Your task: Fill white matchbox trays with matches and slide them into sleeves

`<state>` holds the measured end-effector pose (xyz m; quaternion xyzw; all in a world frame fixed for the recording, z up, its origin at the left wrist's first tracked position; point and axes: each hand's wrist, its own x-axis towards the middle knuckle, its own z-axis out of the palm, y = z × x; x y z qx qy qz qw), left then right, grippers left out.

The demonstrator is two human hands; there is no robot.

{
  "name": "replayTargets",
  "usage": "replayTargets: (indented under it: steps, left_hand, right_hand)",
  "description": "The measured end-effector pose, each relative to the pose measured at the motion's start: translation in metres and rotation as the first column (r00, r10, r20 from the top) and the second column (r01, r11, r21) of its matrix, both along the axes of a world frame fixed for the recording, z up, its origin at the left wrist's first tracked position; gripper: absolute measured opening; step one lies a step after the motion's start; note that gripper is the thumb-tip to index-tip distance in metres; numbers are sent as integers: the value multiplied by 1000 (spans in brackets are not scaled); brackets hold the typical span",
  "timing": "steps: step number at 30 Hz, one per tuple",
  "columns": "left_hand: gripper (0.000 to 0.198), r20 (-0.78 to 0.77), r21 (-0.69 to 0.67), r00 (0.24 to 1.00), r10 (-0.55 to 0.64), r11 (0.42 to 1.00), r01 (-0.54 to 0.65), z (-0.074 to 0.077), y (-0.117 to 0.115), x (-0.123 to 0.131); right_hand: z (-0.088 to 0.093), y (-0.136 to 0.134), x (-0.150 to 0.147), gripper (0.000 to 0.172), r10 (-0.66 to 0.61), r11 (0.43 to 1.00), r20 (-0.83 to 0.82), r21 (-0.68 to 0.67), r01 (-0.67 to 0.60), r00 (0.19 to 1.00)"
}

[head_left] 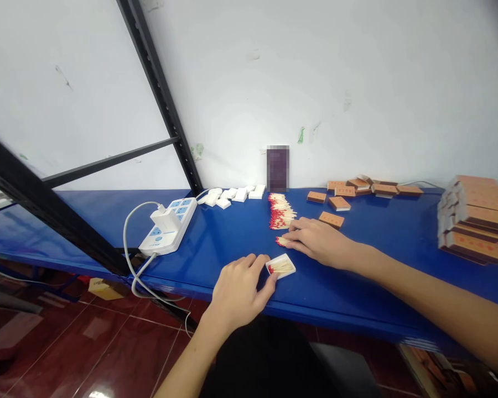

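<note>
My left hand (243,287) grips a small white matchbox tray (289,269) near the front edge of the blue tabletop, its thumb and fingers at the tray's left end. Inside the tray lie several red-headed matches (281,267). Just beyond, my right hand (311,239) pinches a small bunch of matches (281,241), their red heads pointing left. Farther back, close to the right fingertips, a long pile of loose matches (281,213) is spread with most heads toward the left.
White trays (240,194) lie at the back, left of the pile. Orange-brown matchbox sleeves (331,219) are scattered right of it. Stacked matchboxes (477,215) stand far right. A power strip (170,226) with a plug and cable sits left, beside the black shelf post (166,94).
</note>
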<state>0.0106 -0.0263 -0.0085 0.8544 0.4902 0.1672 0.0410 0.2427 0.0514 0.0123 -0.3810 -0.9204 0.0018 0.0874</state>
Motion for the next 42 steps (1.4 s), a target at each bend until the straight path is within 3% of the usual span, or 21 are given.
replayTargets:
  steps: [5, 14, 20, 29, 33, 42]
  left_hand:
    - [25, -9, -1, 1000, -2, 1000, 2, 1, 0, 0]
    - [25, -25, 15, 1000, -9, 1000, 9, 1, -1, 0]
    - [24, -20, 14, 1000, -15, 1000, 15, 1, -1, -1]
    - [25, -39, 30, 999, -14, 999, 15, 0, -1, 1]
    - [26, -38, 34, 999, -5, 999, 6, 0, -1, 1]
    - [25, -32, 37, 999, -8, 999, 9, 1, -2, 2]
  right_hand:
    - [-4, 7, 5, 38, 19, 993, -140, -113, -35, 990]
    - [-5, 9, 3, 40, 64, 989, -208, -121, -90, 976]
    - [0, 8, 2, 36, -24, 975, -293, -218, -42, 956]
    - [-20, 3, -3, 46, 19, 998, -83, -52, -24, 996]
    - [-27, 1, -4, 35, 26, 1000, -70, 5, -26, 997]
    - [-13, -1, -4, 39, 5, 998, -131, -59, -13, 991]
